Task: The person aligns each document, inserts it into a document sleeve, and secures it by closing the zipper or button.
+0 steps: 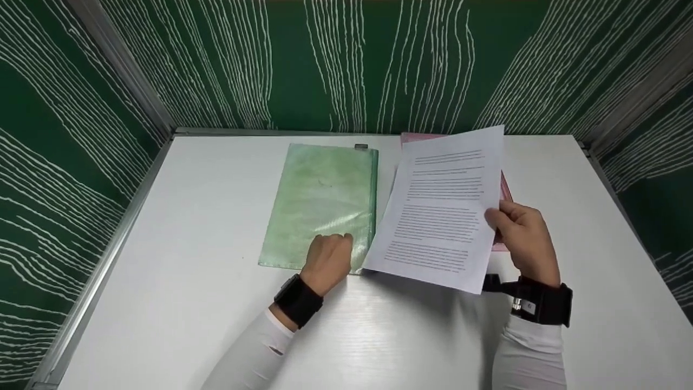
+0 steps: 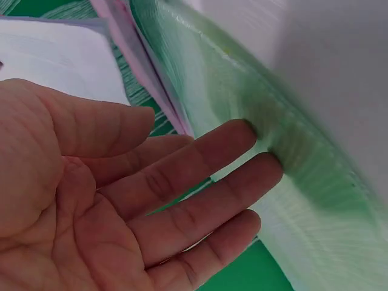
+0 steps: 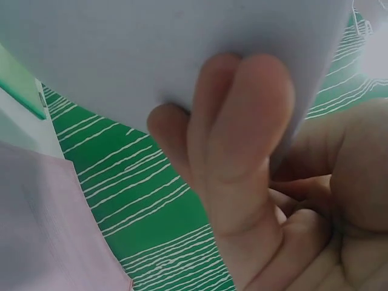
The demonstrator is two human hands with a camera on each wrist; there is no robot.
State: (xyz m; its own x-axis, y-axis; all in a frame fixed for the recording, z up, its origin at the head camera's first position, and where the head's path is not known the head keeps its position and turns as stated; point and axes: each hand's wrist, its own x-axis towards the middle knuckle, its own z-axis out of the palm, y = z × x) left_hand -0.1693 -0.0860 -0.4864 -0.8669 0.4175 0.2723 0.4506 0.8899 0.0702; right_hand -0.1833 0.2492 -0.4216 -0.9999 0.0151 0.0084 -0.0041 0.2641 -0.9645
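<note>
A printed sheet of paper (image 1: 438, 216) is raised and slightly tilted, its right edge pinched between the thumb and fingers of my right hand (image 1: 525, 233). In the right wrist view, those fingers (image 3: 248, 121) press against the paper's underside (image 3: 109, 54). A pink folder (image 1: 422, 137) lies behind and below the sheet, which hides most of it. My left hand (image 1: 329, 257) is over the lower right part of a green translucent folder (image 1: 325, 189). Seen from the left wrist, its fairly straight fingers (image 2: 206, 151) touch the green plastic (image 2: 273, 121), thumb apart.
Both folders lie on a white table (image 1: 206, 216). A small dark clip-like piece (image 1: 361, 146) shows at the green folder's top edge. Green walls with white wavy lines (image 1: 335, 65) stand behind and at both sides, with a metal frame (image 1: 124, 70) at the corner.
</note>
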